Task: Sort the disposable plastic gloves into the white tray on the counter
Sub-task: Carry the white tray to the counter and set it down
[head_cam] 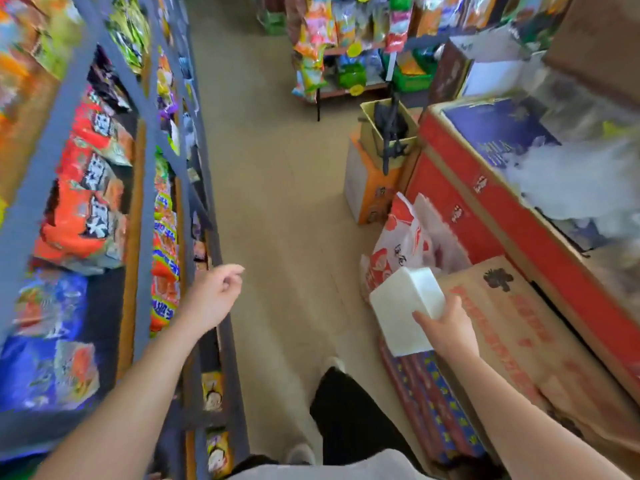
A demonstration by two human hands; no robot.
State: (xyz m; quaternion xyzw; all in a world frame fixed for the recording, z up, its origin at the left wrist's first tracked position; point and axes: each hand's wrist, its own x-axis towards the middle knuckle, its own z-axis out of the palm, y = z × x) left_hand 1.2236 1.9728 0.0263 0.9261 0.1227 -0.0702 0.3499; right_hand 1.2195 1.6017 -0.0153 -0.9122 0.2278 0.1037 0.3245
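Nearest the lens, at six o'clock, we see the hem of a pale shirt and dark trousers ending in light shoes, one foot forward, which we read as a walking stride along the shop aisle. Our right hand, at about four o'clock, grips the white tray by its near end, thumb laid on the upturned face and the other fingers hidden behind the far side; the tray is carried clear of the body and tilted, a hold that suits transport, not loading. Our left hand, at about eight o'clock, holds nothing, its fingers loosely curled and the thumb near the forefinger, hanging beside the blue shelving stocked with instant-noodle packets; we judge that it swings free for balance. At two to three o'clock, stacked red cartons serve as a makeshift counter, and on top lies a heap of cloudy translucent plastic, probably the disposable gloves, though blur prevents certainty. A brown cardboard box sits just beyond the tray. The tray is well apart from that heap and is not yet set down, so we judge the sorting has not yet begun.
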